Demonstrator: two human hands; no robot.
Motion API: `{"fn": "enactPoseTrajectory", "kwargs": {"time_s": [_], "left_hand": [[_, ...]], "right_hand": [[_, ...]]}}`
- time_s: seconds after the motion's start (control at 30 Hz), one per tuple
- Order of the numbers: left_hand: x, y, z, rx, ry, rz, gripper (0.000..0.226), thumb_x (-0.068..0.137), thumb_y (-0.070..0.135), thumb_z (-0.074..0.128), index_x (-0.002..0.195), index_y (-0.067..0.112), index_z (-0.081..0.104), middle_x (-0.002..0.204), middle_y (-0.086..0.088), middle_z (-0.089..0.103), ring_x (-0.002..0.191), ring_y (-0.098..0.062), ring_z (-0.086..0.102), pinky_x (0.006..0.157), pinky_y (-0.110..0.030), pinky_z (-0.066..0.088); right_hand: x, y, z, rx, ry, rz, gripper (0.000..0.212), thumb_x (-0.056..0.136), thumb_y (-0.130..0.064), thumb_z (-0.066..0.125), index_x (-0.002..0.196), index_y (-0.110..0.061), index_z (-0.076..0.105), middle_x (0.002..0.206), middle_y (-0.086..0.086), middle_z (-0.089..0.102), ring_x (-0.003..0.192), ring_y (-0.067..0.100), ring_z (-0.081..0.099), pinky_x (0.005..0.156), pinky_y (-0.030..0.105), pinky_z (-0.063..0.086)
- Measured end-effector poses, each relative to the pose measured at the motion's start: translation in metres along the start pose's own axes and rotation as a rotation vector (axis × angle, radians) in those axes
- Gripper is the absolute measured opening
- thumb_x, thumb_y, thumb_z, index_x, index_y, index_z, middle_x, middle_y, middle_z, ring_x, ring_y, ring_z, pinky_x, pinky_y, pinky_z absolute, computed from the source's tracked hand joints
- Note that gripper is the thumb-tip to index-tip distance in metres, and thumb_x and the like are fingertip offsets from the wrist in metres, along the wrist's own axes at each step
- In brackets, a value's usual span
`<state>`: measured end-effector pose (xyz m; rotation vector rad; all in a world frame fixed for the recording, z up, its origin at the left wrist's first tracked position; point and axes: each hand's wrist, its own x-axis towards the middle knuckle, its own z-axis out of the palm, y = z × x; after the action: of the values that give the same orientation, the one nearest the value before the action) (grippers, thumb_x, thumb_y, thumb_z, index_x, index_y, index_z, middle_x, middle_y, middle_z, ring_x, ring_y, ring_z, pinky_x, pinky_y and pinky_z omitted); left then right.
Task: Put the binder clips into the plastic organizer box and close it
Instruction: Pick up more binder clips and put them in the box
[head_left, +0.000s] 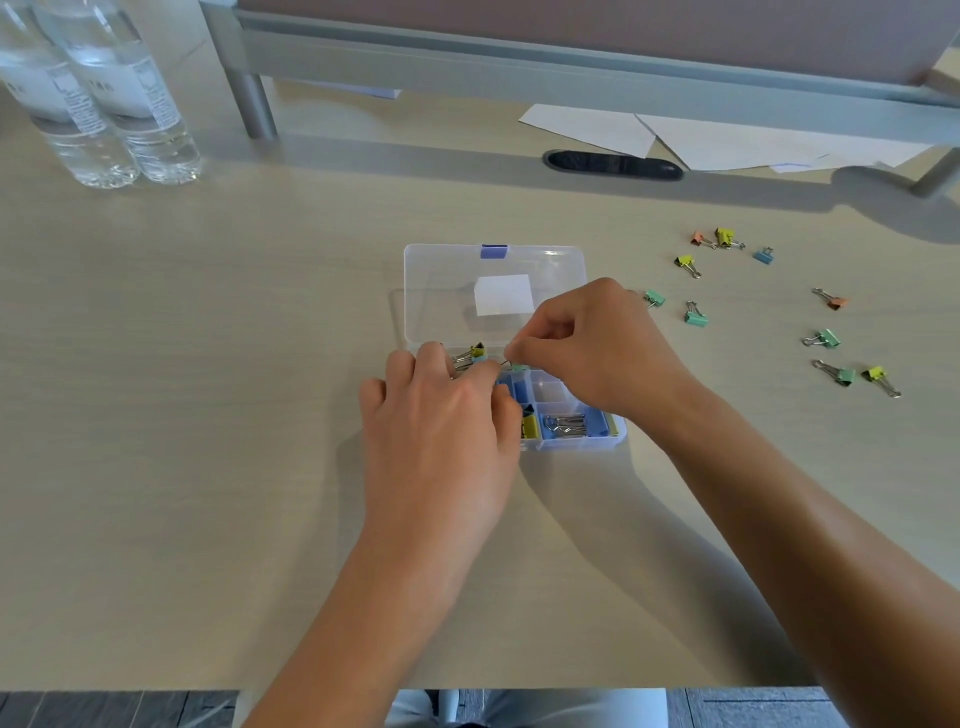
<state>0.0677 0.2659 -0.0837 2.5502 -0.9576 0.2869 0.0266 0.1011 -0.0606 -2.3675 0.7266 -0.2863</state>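
While our right hand (597, 348) pinches a green clip (517, 367) over the box (613, 434), left hand (441, 415) beside it, grip unclear; we release low.

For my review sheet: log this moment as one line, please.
stage: filling | right hand: pinching green clip over organizer box | left hand: on box | lid: open | loose clips: on table, right

You get a single wide-angle view from the head, looking forward and steeply down at the desk (208, 415) from close above, with both forearms entering from the bottom of the frame and the desk's far edge along the top.
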Motion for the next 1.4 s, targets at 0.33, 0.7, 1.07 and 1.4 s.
{"fn": "enactPoseTrajectory", "kwargs": {"time_s": [0.33, 0.7, 1.07, 1.4], "left_hand": [[-0.003, 0.002, 0.002, -0.025, -0.003, 0.002, 0.038, 0.093, 0.043, 0.042, 0.106, 0.027, 0.073, 0.081, 0.001, 0.050, 0.084, -0.026, 0.049, 0.069, -0.038, 0.035], [-0.002, 0.000, 0.004, -0.051, -0.012, -0.004, 0.044, 0.093, 0.047, 0.037, 0.110, 0.029, 0.073, 0.083, 0.000, 0.052, 0.086, -0.026, 0.049, 0.071, -0.039, 0.036], [-0.003, 0.000, 0.004, -0.060, -0.013, -0.005, 0.046, 0.093, 0.049, 0.036, 0.109, 0.028, 0.074, 0.085, 0.000, 0.053, 0.087, -0.026, 0.049, 0.072, -0.039, 0.035], [-0.003, 0.000, 0.002, -0.062, -0.027, -0.009, 0.047, 0.093, 0.050, 0.035, 0.112, 0.030, 0.072, 0.086, 0.001, 0.051, 0.089, -0.025, 0.048, 0.073, -0.038, 0.034]], "right_hand": [[0.004, -0.008, -0.007, -0.234, -0.056, -0.133, 0.008, 0.085, -0.031, 0.074, 0.083, -0.031, 0.082, 0.074, -0.013, 0.073, 0.072, 0.009, 0.068, 0.072, 0.036, 0.061], [0.017, -0.021, -0.011, -0.448, -0.153, -0.204, 0.009, 0.081, -0.040, 0.076, 0.079, -0.033, 0.080, 0.077, -0.010, 0.073, 0.075, 0.014, 0.068, 0.073, 0.037, 0.062], [0.012, -0.021, -0.013, -0.372, -0.163, -0.174, 0.014, 0.084, -0.017, 0.066, 0.080, -0.023, 0.078, 0.078, -0.003, 0.075, 0.076, 0.018, 0.071, 0.076, 0.038, 0.062], [0.025, -0.026, -0.007, -0.407, -0.195, -0.060, 0.011, 0.077, -0.025, 0.077, 0.077, -0.027, 0.067, 0.086, -0.004, 0.067, 0.080, 0.020, 0.066, 0.073, 0.034, 0.058]]}}
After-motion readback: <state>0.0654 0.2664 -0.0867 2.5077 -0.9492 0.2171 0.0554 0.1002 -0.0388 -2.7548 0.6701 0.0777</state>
